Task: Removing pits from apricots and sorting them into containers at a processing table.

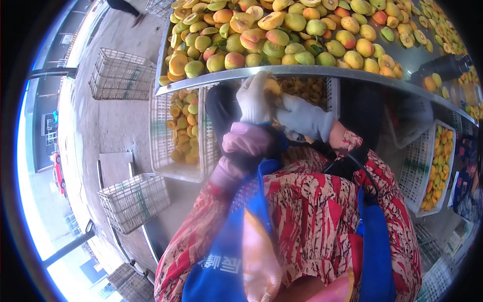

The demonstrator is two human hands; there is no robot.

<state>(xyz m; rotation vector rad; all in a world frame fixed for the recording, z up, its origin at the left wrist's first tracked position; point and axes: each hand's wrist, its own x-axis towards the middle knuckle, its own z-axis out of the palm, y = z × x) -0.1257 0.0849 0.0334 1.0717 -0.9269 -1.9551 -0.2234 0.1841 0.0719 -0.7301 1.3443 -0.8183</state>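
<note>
My left hand (254, 99), in a white knit glove, grips a yellow-orange apricot (272, 87) just below the metal rim of the table. My right hand (306, 116), in a pale glove, is close beside it, with its fingers turned towards the fruit. Blur and overlap hide whether those fingers hold anything. Under both hands, between my knees, a white plastic crate (333, 96) contains brownish fruit pieces (302, 88). Whole and halved apricots (234, 41) are heaped on the metal-topped table (234, 77) in front of me.
On my left stands a crate of apricots (185, 128), with stacked crates (122, 75) and another crate (134, 202) beyond. A fruit-filled crate (426, 170) is at right. A dark bottle-like object (441, 68) lies on the table. Another person's leg (124, 6) shows at top left.
</note>
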